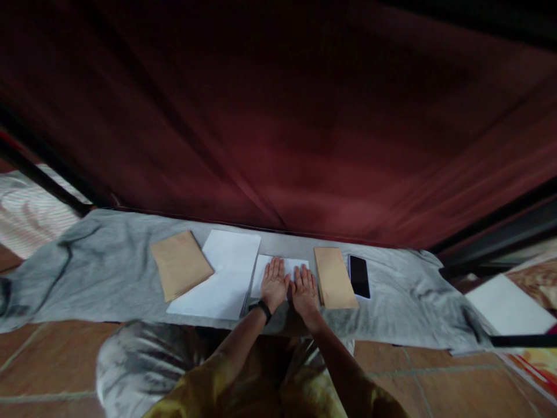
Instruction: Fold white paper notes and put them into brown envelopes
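Note:
Both palms lie flat on a small white sheet of paper [258,277], which looks folded, on the grey cloth. My left hand [274,283], with a dark band on its wrist, covers the sheet's left half, fingers stretched forward. My right hand [304,288] presses on its right half, fingers slightly spread. Much of the sheet is hidden under them. Left of it is a pile of larger white paper [232,267]. A stack of brown envelopes [180,261] overlaps that pile's left side. Just right of my right hand lies another stack of brown envelopes [334,278].
A phone [359,277] with a dark screen lies right of the envelopes. The grey cloth [400,290] covers a long narrow surface, with a dark red panel [296,174] rising behind it. A white board [511,305] is at the far right. Brown floor tiles [418,377] show below.

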### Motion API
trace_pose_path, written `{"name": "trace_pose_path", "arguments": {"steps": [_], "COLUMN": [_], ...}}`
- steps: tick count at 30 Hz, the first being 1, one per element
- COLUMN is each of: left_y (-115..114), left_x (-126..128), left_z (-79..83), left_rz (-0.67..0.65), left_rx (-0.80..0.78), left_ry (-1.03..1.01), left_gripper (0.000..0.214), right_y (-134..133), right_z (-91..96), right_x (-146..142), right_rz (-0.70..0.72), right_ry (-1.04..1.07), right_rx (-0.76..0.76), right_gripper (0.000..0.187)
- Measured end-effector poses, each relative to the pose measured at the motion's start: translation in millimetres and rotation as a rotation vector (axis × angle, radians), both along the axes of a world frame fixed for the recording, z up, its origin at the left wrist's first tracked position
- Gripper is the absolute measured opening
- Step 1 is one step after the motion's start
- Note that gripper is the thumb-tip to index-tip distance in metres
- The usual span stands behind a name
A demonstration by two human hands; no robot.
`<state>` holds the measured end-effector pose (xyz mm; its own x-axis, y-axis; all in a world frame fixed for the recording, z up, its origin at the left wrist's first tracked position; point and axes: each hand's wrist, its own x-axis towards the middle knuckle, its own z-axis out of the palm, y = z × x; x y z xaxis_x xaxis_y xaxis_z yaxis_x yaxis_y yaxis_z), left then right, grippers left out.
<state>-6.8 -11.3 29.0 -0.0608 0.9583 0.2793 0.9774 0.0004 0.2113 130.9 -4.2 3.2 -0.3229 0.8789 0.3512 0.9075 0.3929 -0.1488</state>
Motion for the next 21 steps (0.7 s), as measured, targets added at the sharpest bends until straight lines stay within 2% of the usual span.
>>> {"name": "trace_pose_path", "arguments": {"steps": [2, 4, 10, 15, 21], "left_y": [3, -4, -52, -92, -107], "left_x": [-7, -15, -22, -11, -19], "left_z": [-5.4, -10.9, -13.0, -12.2, -13.0], "left_rz": [0.014, 0.012, 0.047, -0.049, -0.065], "left_rx": [-0.008, -0.001, -0.003, -0.012, -0.007], "left_ry": [0.003, 0.012, 0.056, 0.104, 0.137], "left_gripper": [0.058, 0.06, 0.06, 0.055, 0.06], "right_y": [0, 0, 0, 1, -4], "right_z": [-1.3, -2.3, -3.9, -6.1, -11.0], "right_x": [0, 0, 1, 0, 4], "right_rz": [0.003, 0.003, 0.002, -0.005, -0.055], "right_ry": [0.001, -0.005, -0.005, 0.039, 0.091], "right_rx": [0.012, 0.009, -0.004, 0.046, 0.094], "right_gripper": [0.053, 0.054, 0.055, 0.053, 0.054]}}
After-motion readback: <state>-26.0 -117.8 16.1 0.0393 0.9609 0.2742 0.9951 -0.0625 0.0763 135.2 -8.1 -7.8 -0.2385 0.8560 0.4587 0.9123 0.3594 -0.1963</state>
